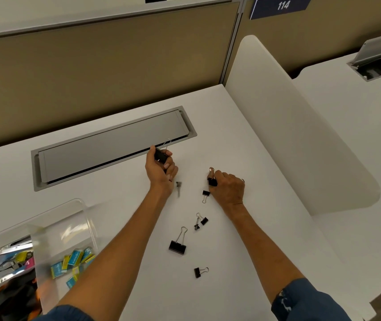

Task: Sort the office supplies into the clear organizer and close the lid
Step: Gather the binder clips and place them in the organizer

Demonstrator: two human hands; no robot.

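Observation:
My left hand [161, 169] grips a large black binder clip [160, 155] by the desk's grey cable flap. My right hand [228, 187] pinches a small black binder clip [211, 179] just above the white desk. Several more black binder clips lie loose between my arms: a small one [205, 194] by my right hand, two small ones [200, 221] together, a large one [178, 245], and one nearest me [199, 272]. The clear organizer [69, 230] stands at the lower left with its lid up, holding blue and yellow staple boxes [75, 260] and staplers [6, 265].
A small blurred grey item [178, 187] lies beside my left wrist. The grey cable flap [113, 144] is set into the desk behind my hands. A white rounded divider [289, 126] rises on the right. A tan partition wall [103, 61] closes the back.

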